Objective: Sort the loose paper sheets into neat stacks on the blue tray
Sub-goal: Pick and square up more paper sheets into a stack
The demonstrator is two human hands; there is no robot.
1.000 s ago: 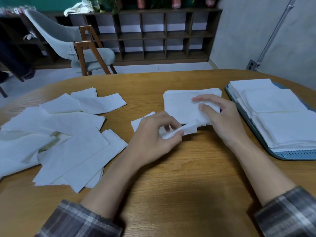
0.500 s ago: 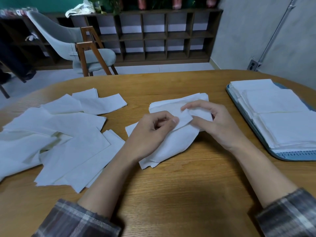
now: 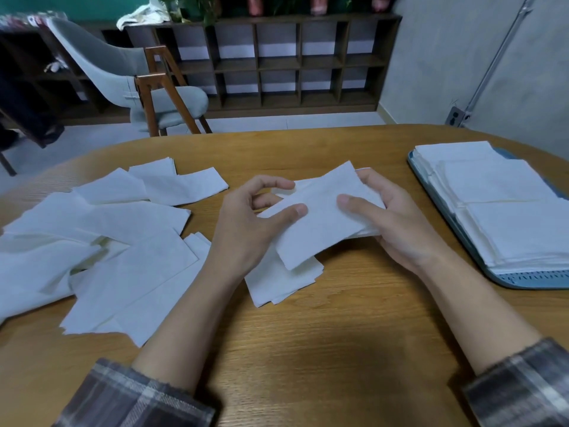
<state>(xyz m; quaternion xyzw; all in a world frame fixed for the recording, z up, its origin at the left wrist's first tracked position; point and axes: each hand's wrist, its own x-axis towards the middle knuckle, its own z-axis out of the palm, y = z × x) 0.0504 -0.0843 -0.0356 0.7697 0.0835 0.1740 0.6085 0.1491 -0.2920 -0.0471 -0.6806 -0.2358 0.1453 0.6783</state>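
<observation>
Both hands hold a bundle of paper sheets (image 3: 320, 220) over the counter (image 3: 308, 349), mid-scene.

Left hand (image 3: 246, 229): thumb on top of the bundle's left end, fingers curled round the far edge, pinching it. Right hand (image 3: 397, 223): thumb on top of the right end, fingers underneath, gripping. Bundle is tilted, near corner low, and overlaps a small pile of sheets (image 3: 283, 282) lying flat on the counter. Loose sheets (image 3: 107, 241) are scattered in overlapping layers at left. Blue tray (image 3: 523, 280) sits at the right edge, well apart from the hands, carrying stepped white stacks (image 3: 508, 211). Grey chair (image 3: 123, 78) and cubby shelf (image 3: 277, 63) are at the far side.
</observation>
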